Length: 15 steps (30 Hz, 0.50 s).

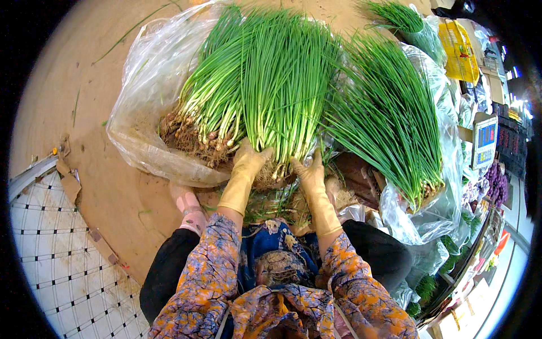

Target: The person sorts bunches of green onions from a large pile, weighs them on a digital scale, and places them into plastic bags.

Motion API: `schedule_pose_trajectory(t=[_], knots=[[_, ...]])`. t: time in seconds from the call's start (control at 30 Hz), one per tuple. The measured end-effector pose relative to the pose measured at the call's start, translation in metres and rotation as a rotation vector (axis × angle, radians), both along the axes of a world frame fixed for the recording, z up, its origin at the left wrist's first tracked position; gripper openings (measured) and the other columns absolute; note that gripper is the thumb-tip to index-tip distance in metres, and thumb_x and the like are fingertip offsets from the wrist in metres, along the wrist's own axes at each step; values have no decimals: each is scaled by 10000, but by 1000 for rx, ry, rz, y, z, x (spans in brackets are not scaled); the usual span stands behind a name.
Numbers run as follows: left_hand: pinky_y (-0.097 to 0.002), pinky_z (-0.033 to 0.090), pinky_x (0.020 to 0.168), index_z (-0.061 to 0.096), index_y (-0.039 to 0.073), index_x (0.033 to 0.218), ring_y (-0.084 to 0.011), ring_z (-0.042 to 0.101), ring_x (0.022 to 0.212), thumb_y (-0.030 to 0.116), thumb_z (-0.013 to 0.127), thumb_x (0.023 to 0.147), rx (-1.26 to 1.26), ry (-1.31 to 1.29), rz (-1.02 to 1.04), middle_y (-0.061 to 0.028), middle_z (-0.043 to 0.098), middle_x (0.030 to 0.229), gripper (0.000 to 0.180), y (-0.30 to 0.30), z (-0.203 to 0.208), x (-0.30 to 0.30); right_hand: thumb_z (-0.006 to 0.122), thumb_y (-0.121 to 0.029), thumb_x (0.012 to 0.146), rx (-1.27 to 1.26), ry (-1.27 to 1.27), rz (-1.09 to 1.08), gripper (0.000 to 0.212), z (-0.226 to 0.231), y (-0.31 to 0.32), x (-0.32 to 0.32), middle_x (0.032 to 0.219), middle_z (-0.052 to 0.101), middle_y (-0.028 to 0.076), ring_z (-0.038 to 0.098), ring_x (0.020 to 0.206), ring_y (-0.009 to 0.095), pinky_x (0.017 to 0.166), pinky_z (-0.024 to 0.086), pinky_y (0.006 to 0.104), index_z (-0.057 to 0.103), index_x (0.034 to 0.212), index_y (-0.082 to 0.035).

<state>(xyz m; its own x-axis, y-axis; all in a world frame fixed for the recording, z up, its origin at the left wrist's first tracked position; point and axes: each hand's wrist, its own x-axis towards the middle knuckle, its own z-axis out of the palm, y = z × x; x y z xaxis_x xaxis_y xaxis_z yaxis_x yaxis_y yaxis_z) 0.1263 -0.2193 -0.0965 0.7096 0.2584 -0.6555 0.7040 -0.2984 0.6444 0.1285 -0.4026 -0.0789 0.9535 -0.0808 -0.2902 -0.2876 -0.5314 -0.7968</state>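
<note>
Both my hands wear yellow rubber gloves. A thick bunch of green onions (285,85), roots toward me and leaves pointing away, lies between them. My left hand (249,163) is closed on the left side of its pale lower stems, just above the roots. On the right side my right hand (310,172) grips the same bunch near the root end, thumb against the stems. Directly left of it, a pile of green onions (212,110) with soil-caked brown roots (195,138) rests on a clear plastic bag (132,124). Some fingertips are hidden behind stems.
To the right, another heap of green onions (392,121) lies on clear plastic (451,212). Farther off stand a yellow basket (458,51) and a digital scale (484,141). Purple produce (496,183) is at the right edge. White tiles (62,254) border the brown floor at left.
</note>
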Motion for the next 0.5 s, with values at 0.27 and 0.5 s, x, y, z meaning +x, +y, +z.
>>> schedule_pose_trajectory(t=[0.27, 0.5], knots=[[-331, 449, 761, 538, -26, 1030, -245, 585, 842, 268, 687, 668, -282, 15, 87, -135, 611, 952, 490, -4, -8, 13, 728, -461, 602, -38, 520, -7, 1001, 11, 20, 39, 1170, 438, 294, 441, 1102, 337, 935, 334, 329, 249, 1243, 141], [-318, 415, 810, 524, -13, 1049, -201, 561, 867, 145, 665, 707, -643, -8, 300, -114, 592, 970, 403, 45, 40, 16, 698, -335, 685, 232, 501, -134, 559, 51, -15, 53, 948, 598, 137, 561, 800, 209, 713, 447, 296, 519, 1062, 37]])
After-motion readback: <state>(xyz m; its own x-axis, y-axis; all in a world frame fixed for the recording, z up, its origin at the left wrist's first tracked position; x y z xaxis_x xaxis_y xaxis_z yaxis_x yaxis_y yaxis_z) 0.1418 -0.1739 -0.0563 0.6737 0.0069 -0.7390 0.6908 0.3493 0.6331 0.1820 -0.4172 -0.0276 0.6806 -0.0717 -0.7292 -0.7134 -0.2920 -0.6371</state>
